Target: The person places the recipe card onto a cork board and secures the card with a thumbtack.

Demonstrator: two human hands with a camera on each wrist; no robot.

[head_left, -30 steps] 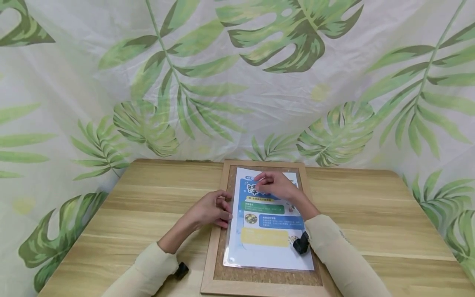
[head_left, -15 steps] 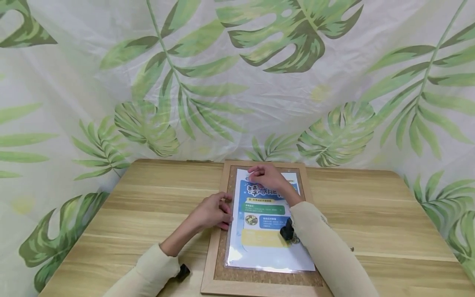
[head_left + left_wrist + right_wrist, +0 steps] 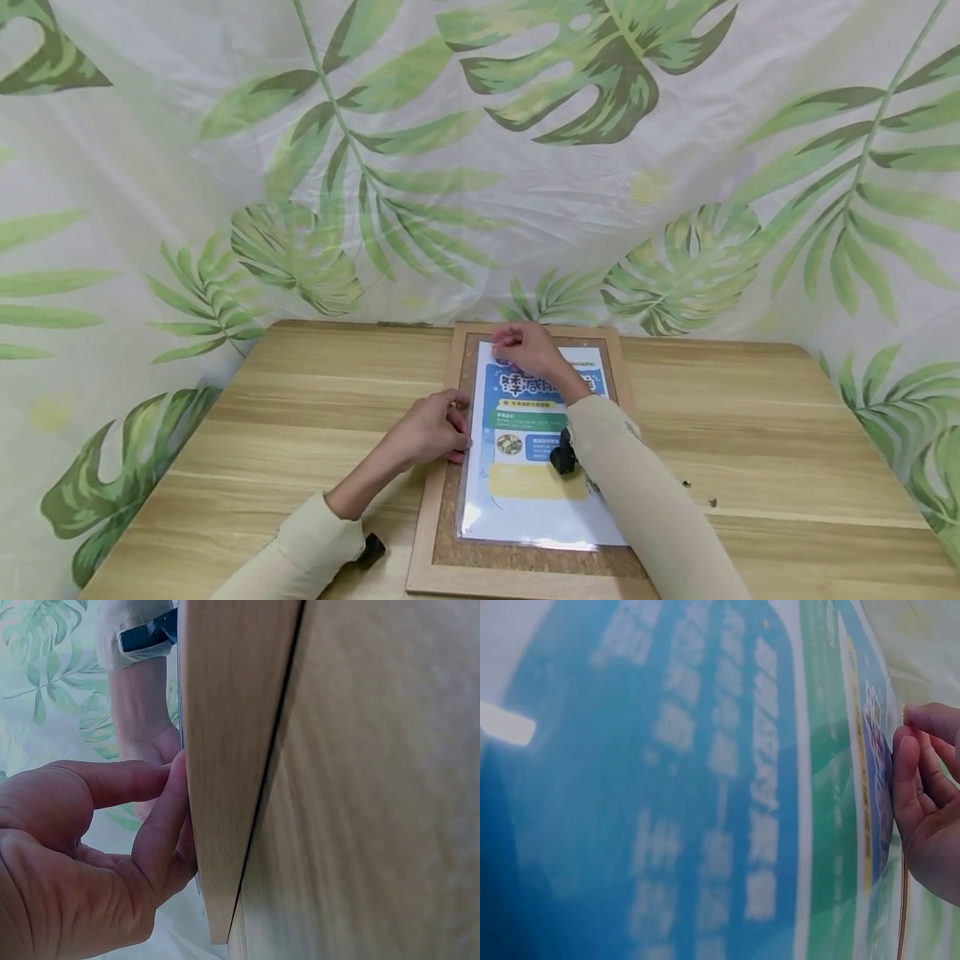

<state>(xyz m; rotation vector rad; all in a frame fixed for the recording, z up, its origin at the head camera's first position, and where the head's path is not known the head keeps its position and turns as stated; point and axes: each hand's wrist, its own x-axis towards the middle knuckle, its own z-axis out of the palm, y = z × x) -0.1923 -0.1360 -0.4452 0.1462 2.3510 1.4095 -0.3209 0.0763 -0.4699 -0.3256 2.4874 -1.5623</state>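
A laminated poster with blue, green and yellow panels lies on the wood-framed cork board. At its left edge my left hand pinches the sheet between thumb and fingers, close against the frame's side. My right hand is over the poster's upper left corner, thumb and finger together. Between those fingertips the right wrist view shows a tiny brass-coloured bit of a thumbtack; most of it is hidden. The poster's lower right is covered by my right sleeve.
Two small thumbtacks lie on the wooden table right of the board, one tack nearer than the other. A leaf-patterned cloth hangs behind the table's far edge.
My right hand has moved left and slightly away from me, from the poster's upper middle to its upper left corner. My left hand has stayed at the left edge.
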